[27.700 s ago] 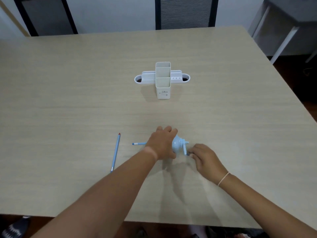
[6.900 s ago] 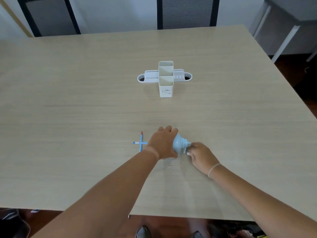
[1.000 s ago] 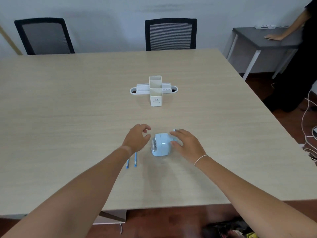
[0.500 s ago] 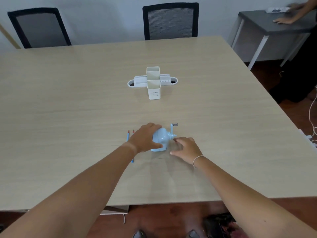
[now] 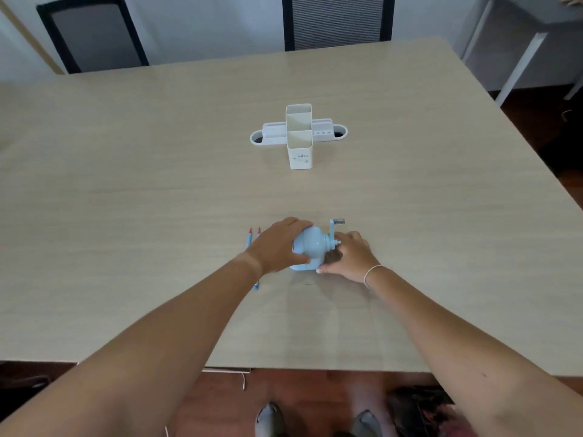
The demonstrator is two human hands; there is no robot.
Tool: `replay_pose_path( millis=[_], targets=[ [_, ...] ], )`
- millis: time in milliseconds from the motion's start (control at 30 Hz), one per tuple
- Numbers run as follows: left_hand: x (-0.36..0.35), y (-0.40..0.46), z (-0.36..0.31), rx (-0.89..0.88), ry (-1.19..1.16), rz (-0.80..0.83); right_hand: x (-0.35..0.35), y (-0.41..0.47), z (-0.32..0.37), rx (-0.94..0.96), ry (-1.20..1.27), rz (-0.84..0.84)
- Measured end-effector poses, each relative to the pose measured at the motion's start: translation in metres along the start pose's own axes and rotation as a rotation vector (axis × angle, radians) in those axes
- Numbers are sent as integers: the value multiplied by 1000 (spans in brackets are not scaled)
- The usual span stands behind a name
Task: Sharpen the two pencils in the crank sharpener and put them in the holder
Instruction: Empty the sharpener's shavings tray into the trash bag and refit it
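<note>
My left hand (image 5: pixel 277 246) is wrapped over the left end of the blue crank sharpener (image 5: pixel 310 249), fingers curled across the top and the thumb down on the near side, clamped round the body. My right hand (image 5: pixel 348 257) sits at the right end: the thumb presses flat along the base on the near side and the fingers curve up toward the axle. Whether they actually close on anything there, I can't tell, the sharpener's own shadow hides it. The crank handle (image 5: pixel 337 227) stands up free, its grey knob pointing right, clear of my fingers.

Both forearms come in from the near edge and meet at the sharpener, the left one running across from the near left, the right one from the near right with a thin bracelet (image 5: pixel 370 272) at the wrist.

Just left of my left hand, the two pencils (image 5: pixel 250 236) lie side by side on the table (image 5: pixel 126 200), blue barrels, red tips pointing far; my wrist covers their middles, and a blue end pokes out on the near side. Well apart, farther up the table, stands the white holder (image 5: pixel 299 137), a tall double box with low trays out to either side, its compartments open on top.

Beyond the far edge, two black chairs (image 5: pixel 337 22), and a grey side table (image 5: pixel 520 42) at far right. My shoes (image 5: pixel 318 421) show below the near edge.
</note>
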State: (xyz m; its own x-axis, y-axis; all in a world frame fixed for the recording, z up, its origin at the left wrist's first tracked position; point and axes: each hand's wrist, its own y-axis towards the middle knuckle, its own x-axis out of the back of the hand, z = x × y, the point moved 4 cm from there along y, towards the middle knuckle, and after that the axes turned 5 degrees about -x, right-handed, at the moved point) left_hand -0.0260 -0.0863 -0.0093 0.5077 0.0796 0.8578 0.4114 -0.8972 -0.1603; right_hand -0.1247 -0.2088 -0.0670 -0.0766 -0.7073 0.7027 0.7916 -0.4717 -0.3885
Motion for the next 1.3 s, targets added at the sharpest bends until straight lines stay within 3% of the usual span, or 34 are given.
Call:
replay_pose_path(
  millis=[367, 667, 933, 1067, 1300],
  targets=[
    [0, -1, 0, 11, -13, -1, 7, 0, 0, 36, -38, 59],
    [0, -1, -1, 14, -8, 13, 20, -5, -20, 119, -34, -20],
    [2, -3, -7, 30, 21, 1, 42, -30, -66, -65, 62, -98],
    [10, -3, -23, 0, -48, -112, 56, -49, -79, -111, 85, -142],
    [24, 8, -87, -215, -85, -287, 80, -84, -104, -138, 124, -259]
  ],
)
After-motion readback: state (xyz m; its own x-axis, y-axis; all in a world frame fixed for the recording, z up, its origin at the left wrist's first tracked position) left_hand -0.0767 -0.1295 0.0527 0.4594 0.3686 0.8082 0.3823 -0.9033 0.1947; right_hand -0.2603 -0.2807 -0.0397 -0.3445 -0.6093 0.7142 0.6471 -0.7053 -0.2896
